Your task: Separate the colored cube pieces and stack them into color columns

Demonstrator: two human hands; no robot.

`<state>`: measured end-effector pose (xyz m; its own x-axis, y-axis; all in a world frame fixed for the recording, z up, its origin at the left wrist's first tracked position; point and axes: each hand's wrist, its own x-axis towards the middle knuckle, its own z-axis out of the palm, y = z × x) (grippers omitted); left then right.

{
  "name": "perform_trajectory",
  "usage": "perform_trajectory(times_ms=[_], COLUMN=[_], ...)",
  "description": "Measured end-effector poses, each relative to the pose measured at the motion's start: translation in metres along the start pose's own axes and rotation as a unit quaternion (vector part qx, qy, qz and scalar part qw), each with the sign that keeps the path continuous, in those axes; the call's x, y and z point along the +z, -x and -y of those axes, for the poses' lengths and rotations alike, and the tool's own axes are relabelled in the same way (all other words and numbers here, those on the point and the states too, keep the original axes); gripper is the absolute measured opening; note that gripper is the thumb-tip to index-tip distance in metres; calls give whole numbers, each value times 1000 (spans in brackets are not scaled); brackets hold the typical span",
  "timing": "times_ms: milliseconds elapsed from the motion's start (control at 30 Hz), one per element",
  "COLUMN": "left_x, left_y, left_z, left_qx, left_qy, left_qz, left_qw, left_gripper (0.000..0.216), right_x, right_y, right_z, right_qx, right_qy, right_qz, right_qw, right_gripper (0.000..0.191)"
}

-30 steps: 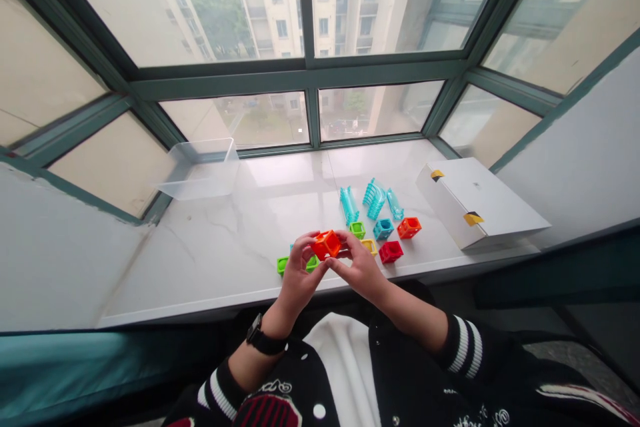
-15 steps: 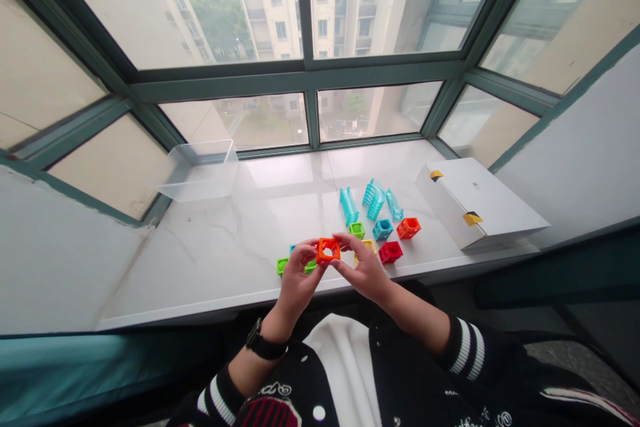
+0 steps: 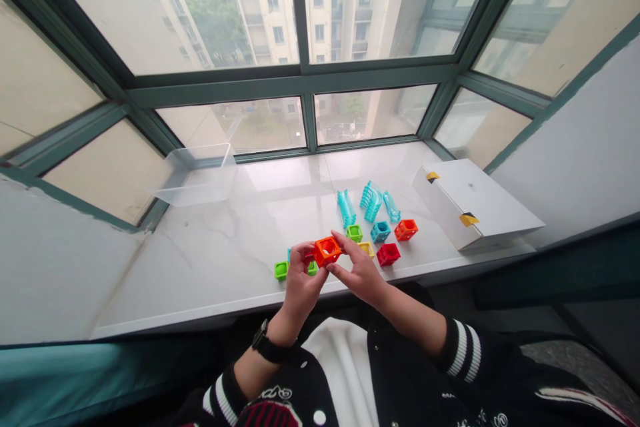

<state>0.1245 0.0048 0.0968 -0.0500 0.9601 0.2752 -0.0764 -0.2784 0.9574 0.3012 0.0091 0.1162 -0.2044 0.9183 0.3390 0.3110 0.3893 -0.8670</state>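
Observation:
Both hands hold one orange hollow cube [image 3: 327,250] just above the white marble sill [image 3: 225,247]. My left hand [image 3: 301,287] pinches its left side and my right hand [image 3: 361,270] grips its right side with thumb and fingers. Something red shows partly behind the cube near my left fingers. Under and beside the hands lie green cubes [image 3: 281,270], a yellow cube [image 3: 367,248], a red cube [image 3: 389,254], another green cube [image 3: 355,233], a blue cube [image 3: 381,231] and a second orange cube [image 3: 406,229]. Three turquoise ribbed track pieces [image 3: 371,200] lie behind them.
A white cardboard box [image 3: 470,203] with yellow tape lies at the right end of the sill. A clear plastic tub [image 3: 197,173] stands at the back left by the window. Window frames close the sill on three sides; my lap is below its front edge.
The orange cube has been turned in my fingers, so its round opening now faces up. The hands stayed in about the same spot; the camera shifted slightly.

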Motion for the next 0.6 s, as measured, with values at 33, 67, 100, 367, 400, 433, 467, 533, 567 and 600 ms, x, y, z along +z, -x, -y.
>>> perform_trajectory(times_ms=[33,67,100,367,400,433,467,533,567,600], left_x=[2,5,8,33,35,37,38,39,39,39], left_y=[0,-1,-2,-11,-11,-12,-12,-13,-13,-13], left_z=[0,0,1,1,1,0,0,-1,-2,-3], left_qx=[7,15,23,80,91,103,116,136,142,147], left_qy=[-5,-10,-15,-61,-73,-86,-100,-122,-129,-134], left_qz=[1,2,5,11,17,25,32,44,50,59], left_qw=[1000,1000,1000,995,993,991,988,982,980,978], left_gripper=[47,46,45,46,46,45,44,42,42,43], right_x=[-1,-2,-3,-18,-20,-22,-24,-27,-28,-30], right_y=[0,-1,-1,-2,-2,-2,-2,-2,-2,-2], right_z=[0,1,0,-3,-3,-2,-1,-1,-1,-2], right_qx=[4,8,12,63,65,65,64,61,61,61], right_qy=[-3,-8,-14,-101,-98,-91,-83,-71,-67,-64], right_qz=[-6,-12,-18,-42,-35,-28,-23,-20,-22,-27], right_qw=[1000,1000,1000,992,992,993,994,995,996,996], right_gripper=[73,72,72,74,76,79,81,82,82,81])
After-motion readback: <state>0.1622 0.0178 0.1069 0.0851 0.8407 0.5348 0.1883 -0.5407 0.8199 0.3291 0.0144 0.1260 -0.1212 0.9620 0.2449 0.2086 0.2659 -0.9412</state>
